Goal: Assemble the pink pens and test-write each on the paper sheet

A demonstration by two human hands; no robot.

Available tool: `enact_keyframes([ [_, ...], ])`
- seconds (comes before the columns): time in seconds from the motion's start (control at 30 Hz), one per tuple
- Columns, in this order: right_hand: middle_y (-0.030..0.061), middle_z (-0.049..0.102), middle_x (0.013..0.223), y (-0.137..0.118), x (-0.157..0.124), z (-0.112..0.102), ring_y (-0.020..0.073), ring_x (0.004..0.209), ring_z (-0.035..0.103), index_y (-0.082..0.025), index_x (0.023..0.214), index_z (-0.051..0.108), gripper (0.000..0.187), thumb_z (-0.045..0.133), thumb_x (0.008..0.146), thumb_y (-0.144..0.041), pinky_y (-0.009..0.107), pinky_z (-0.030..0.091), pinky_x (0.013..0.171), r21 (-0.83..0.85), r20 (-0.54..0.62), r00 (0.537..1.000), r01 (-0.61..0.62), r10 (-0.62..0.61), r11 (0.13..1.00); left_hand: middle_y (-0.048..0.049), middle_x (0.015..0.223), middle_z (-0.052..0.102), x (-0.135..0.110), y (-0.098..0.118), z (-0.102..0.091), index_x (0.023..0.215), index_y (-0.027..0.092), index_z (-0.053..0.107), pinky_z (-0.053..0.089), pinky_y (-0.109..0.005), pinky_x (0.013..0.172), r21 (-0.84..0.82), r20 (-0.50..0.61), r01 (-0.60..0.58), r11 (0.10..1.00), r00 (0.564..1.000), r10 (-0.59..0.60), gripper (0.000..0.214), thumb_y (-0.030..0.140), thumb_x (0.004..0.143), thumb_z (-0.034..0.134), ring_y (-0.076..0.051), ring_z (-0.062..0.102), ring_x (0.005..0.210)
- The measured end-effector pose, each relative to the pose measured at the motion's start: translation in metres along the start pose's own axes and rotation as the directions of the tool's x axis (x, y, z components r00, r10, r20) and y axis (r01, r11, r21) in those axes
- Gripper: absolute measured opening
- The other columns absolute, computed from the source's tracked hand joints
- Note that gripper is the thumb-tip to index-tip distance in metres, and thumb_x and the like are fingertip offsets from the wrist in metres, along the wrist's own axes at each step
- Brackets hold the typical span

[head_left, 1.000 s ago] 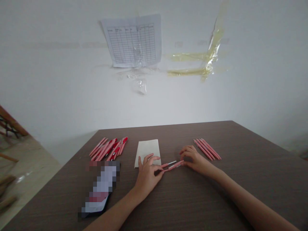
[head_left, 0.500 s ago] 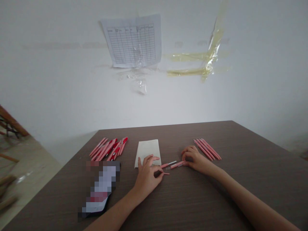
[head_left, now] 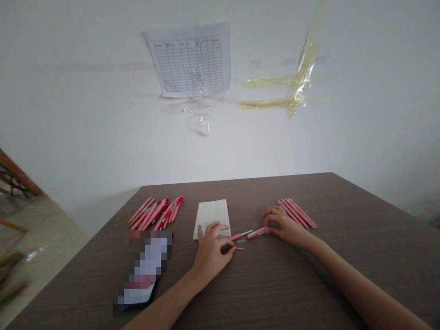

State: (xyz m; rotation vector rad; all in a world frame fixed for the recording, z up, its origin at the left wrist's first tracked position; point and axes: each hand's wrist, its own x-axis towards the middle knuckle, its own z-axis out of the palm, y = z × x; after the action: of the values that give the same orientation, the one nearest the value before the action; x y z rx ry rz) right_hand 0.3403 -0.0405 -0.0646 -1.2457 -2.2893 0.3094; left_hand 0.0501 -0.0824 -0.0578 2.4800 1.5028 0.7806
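My left hand (head_left: 211, 254) rests over the near edge of a cream paper pad (head_left: 212, 211), thumb and index finger pinched on a thin pink stick (head_left: 239, 249); its other fingers are spread. In my right hand (head_left: 283, 228), the thumb and fingertips are closed on a pink pen barrel (head_left: 255, 233) that points left. Between the hands lies a pink pen part with a pale refill (head_left: 245, 233) sticking out, its left end hidden by my left hand. A small clear piece (head_left: 241, 241) lies just below it on the table.
Several pink and red pens (head_left: 156, 214) lie piled at the left. Several pink pens (head_left: 299, 213) lie side by side at the right, beyond my right hand. A phone (head_left: 147, 270), blurred out, lies left of my left forearm. The brown table (head_left: 275, 284) meets a white wall.
My right hand has shifted slightly right with the pen barrel, away from the small clear piece, which now lies apart from it. My left hand has hardly moved.
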Motion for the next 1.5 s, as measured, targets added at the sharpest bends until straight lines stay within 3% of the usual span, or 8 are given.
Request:
enact_keyframes([
  [0.2, 0.0066, 0.065, 0.104, 0.013, 0.002, 0.002, 0.0265, 0.109, 0.054, -0.024, 0.085, 0.068, 0.008, 0.062, 0.087, -0.028, 0.052, 0.03, 0.109, -0.107, -0.156, 0.988, -0.022, 0.005, 0.994, -0.004, 0.12, 0.065, -0.001, 0.0, 0.002, 0.075, 0.031, 0.076, 0.012, -0.075, 0.109, -0.02, -0.009, 0.007, 1.0, 1.0, -0.007, 0.011, 0.021, 0.076, 0.072, -0.033, 0.048, 0.128],
  [0.33, 0.0063, 0.066, 0.1, 0.019, 0.001, 0.008, 0.028, 0.109, 0.054, -0.025, 0.083, 0.068, 0.013, 0.06, 0.089, -0.033, 0.056, 0.026, 0.112, -0.161, -0.199, 0.979, -0.073, 0.04, 0.984, -0.0044, 0.119, 0.066, -0.001, -0.001, 0.003, 0.074, 0.031, 0.077, 0.012, -0.074, 0.11, -0.029, -0.044, -0.012, 1.0, 0.999, 0.011, 0.009, 0.022, 0.075, 0.074, -0.033, 0.049, 0.125],
  [0.93, 0.0077, 0.065, 0.094, 0.008, -0.002, 0.017, 0.0269, 0.101, 0.056, -0.022, 0.089, 0.066, 0.022, 0.056, 0.093, -0.041, 0.054, 0.032, 0.107, -0.156, -0.198, 0.978, -0.105, 0.073, 0.982, -0.0031, 0.12, 0.066, -0.001, -0.002, 0.002, 0.076, 0.03, 0.076, 0.012, -0.073, 0.111, -0.02, -0.031, -0.014, 1.0, 0.999, 0.013, 0.009, 0.022, 0.075, 0.073, -0.032, 0.048, 0.127],
  [1.17, 0.008, 0.065, 0.1, 0.006, -0.002, 0.02, 0.0264, 0.104, 0.053, -0.022, 0.092, 0.066, 0.011, 0.059, 0.091, -0.031, 0.043, 0.043, 0.094, -0.118, -0.159, 0.986, -0.074, 0.055, 0.99, -0.0033, 0.121, 0.066, 0.0, -0.001, 0.002, 0.077, 0.031, 0.076, 0.012, -0.073, 0.111, -0.008, -0.013, 0.003, 1.0, 1.0, -0.003, 0.01, 0.021, 0.076, 0.073, -0.032, 0.048, 0.128],
  [1.5, 0.0088, 0.064, 0.1, -0.001, -0.002, 0.02, 0.0264, 0.104, 0.053, -0.021, 0.091, 0.066, 0.007, 0.062, 0.089, -0.027, 0.044, 0.043, 0.094, -0.062, -0.148, 0.989, -0.024, 0.014, 0.998, -0.0023, 0.124, 0.064, 0.005, 0.006, 0.0, 0.09, 0.037, 0.076, 0.01, -0.075, 0.11, 0.033, 0.0, -0.039, 0.999, 0.999, 0.039, 0.018, 0.022, 0.079, 0.072, -0.032, 0.046, 0.129],
])
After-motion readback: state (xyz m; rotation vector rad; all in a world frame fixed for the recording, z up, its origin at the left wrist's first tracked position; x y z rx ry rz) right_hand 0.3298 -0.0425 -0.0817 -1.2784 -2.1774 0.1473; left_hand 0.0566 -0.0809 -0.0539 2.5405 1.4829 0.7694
